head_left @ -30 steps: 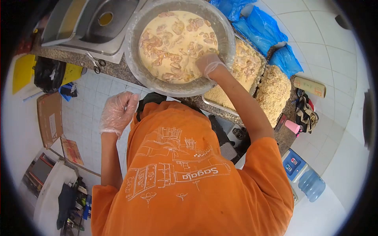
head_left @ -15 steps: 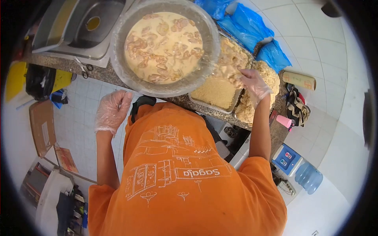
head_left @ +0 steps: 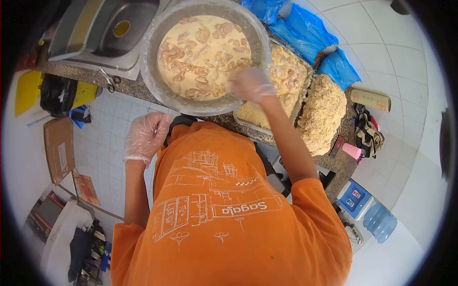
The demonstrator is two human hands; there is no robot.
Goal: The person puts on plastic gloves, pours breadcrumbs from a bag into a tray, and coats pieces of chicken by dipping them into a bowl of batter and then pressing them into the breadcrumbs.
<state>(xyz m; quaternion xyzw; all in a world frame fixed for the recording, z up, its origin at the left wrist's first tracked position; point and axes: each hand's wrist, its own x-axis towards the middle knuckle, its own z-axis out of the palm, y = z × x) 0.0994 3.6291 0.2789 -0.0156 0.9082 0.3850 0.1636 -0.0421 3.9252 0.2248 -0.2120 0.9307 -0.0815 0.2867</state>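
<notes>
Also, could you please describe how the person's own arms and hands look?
The left hand and right hand wear thin, wrinkled, see-through plastic gloves with loose cuffs. The forearms are bare, below short orange sleeves.

Running this rig remotely, I can't see the fingertips on the clear-plastic-gloved right hand (head_left: 252,85), so no clue if they're touching the creamy pale-yellow batter (head_left: 213,46). The clear-plastic-gloved left hand (head_left: 147,136) is curled, can't tell if it's holding anything. Top edge chops the big round grey basin (head_left: 151,62) and stainless-steel sink (head_left: 137,29). Bare right forearm (head_left: 288,136) and basin hide bits of the rectangular metal tray (head_left: 254,127).
</notes>
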